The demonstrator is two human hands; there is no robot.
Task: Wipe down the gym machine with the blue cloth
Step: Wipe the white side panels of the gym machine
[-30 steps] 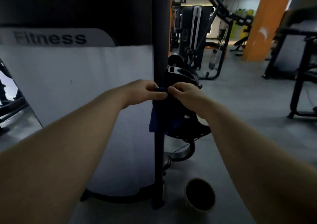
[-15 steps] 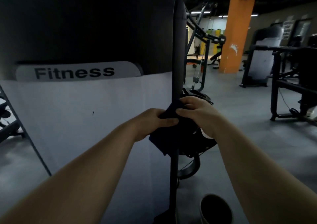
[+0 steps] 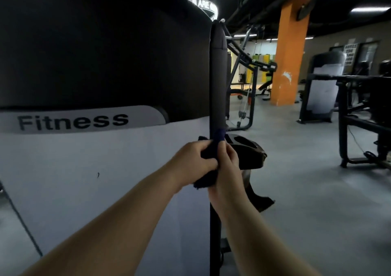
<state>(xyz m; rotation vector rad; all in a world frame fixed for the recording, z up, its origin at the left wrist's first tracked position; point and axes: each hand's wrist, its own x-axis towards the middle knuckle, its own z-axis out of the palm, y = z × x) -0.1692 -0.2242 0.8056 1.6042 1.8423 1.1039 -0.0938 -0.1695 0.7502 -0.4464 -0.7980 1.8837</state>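
Observation:
The gym machine (image 3: 105, 170) fills the left of the view: a grey and black side panel marked "Fitness" with a black upright post (image 3: 218, 81) along its right edge. The dark blue cloth (image 3: 206, 180) is wrapped around that post at mid height. My left hand (image 3: 193, 159) grips the cloth on the post's left side. My right hand (image 3: 227, 161) clasps it from the right, fingers closed over the post. Most of the cloth is hidden inside my hands; a strip shows above them and a tail hangs below.
A black moulded tray (image 3: 245, 148) juts out behind the post on the right. An orange pillar (image 3: 289, 59), a cable machine (image 3: 247, 81) and black frames (image 3: 359, 117) stand further back on the grey floor (image 3: 306, 191).
The view has tilted up and both hands have slid the cloth higher along the post. The cloth is now bunched more tightly around it; the cup on the floor is out of view.

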